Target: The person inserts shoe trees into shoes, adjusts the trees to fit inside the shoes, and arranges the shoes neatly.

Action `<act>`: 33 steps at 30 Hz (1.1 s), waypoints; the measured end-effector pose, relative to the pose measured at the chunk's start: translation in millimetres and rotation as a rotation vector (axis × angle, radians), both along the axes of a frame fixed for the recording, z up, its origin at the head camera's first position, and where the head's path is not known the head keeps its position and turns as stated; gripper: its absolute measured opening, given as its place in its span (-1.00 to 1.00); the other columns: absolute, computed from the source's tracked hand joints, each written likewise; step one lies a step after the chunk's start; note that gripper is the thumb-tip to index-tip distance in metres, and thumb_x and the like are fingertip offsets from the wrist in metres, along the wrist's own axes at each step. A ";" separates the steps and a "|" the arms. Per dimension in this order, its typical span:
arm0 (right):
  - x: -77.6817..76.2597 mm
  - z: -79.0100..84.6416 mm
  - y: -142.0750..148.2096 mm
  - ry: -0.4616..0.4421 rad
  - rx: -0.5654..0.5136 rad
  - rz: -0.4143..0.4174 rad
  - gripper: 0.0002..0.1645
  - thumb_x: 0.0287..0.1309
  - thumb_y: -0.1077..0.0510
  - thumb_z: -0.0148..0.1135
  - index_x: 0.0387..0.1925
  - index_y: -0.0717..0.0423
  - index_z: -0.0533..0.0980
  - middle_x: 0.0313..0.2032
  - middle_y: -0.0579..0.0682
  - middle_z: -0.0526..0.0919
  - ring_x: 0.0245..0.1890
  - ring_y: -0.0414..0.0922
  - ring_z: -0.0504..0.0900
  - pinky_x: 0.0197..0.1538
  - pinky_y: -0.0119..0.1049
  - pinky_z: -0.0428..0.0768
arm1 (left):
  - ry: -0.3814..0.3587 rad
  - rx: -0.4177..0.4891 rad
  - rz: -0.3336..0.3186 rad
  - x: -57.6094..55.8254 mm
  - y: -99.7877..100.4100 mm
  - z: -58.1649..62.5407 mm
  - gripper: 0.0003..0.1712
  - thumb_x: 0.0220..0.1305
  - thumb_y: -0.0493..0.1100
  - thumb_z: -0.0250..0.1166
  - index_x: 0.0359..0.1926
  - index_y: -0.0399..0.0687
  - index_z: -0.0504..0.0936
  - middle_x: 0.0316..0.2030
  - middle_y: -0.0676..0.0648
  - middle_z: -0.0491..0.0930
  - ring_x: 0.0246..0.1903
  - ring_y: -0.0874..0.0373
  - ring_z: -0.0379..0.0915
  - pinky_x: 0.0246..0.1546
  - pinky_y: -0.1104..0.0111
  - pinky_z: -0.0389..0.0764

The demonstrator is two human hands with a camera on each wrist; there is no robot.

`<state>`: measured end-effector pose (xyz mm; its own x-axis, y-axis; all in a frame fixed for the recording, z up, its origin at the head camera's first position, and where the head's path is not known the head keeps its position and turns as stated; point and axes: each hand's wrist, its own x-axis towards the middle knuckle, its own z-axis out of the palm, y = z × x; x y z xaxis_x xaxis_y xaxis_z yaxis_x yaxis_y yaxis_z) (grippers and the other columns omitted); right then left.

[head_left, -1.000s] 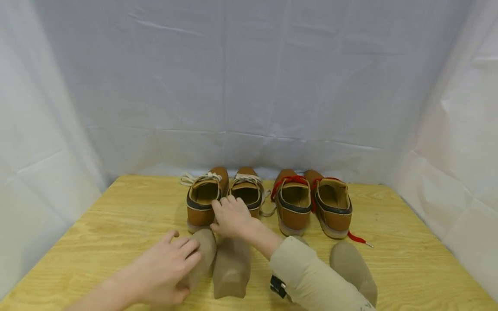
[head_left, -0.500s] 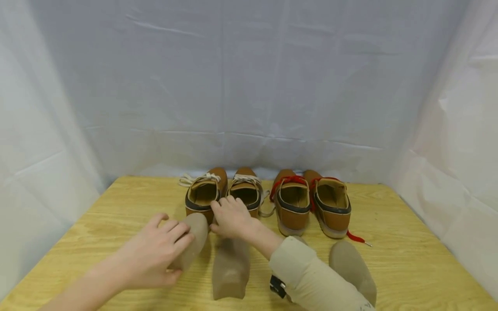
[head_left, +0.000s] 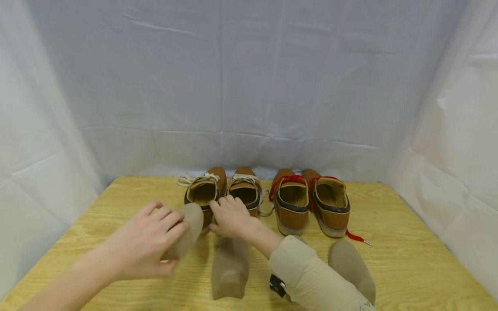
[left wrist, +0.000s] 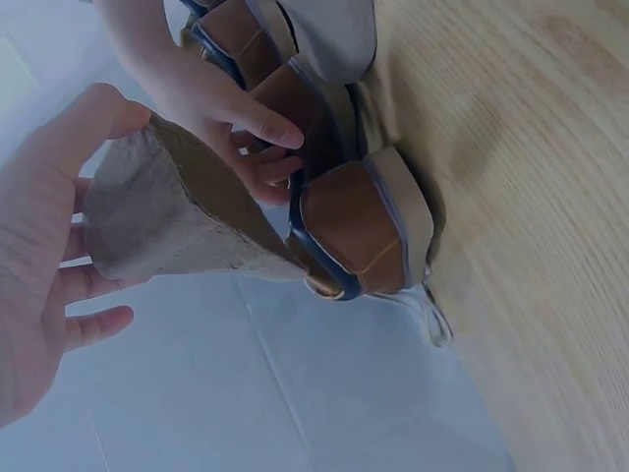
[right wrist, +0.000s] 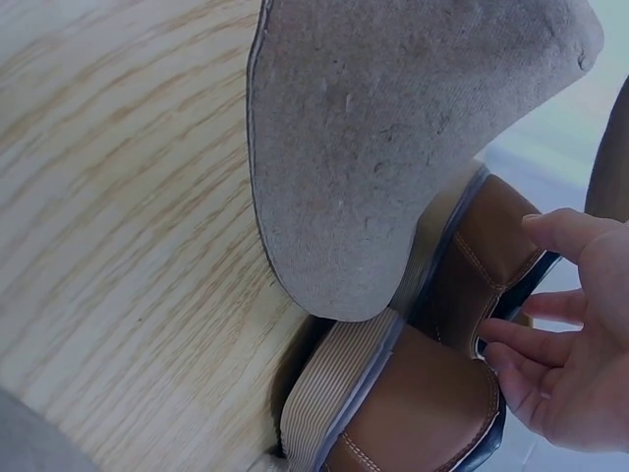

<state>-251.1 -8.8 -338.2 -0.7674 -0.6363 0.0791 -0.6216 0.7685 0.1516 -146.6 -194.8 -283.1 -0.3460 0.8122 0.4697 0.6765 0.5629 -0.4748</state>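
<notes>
My left hand pinches a grey-brown moulded-pulp shoe insert by its wide end, thumb on one side and fingers on the other. Its rounded tip points forward, overlapping the heel of the leftmost brown shoe in the head view; in the left wrist view the insert reaches that shoe's collar. My right hand stays between the two white-laced shoes, fingers loosely bent, fingertips right at the leftmost shoe's dark collar. The second white-laced shoe is partly hidden behind it.
Two red-laced brown shoes stand at right, heels toward me. Another insert lies below my right hand, one lies right of the sleeve, and one is mostly hidden beneath it. Cloth walls close off the table's back and sides.
My left hand has lifted the shoe insert off the table and moved it forward and left, toward the leftmost shoe's heel. The right hand has stayed in place.
</notes>
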 end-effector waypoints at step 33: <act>17.4 -8.7 -12.0 0.073 0.043 -0.126 -0.27 0.19 -0.27 0.06 0.28 0.03 0.28 0.03 0.01 0.50 0.02 -0.05 0.45 0.01 -0.16 0.40 | -0.080 0.029 0.143 -54.9 -11.6 -0.7 -0.36 -0.28 0.05 0.42 -0.14 -0.26 0.58 -0.19 -0.18 0.53 -0.21 -0.09 0.47 -0.17 -0.03 0.41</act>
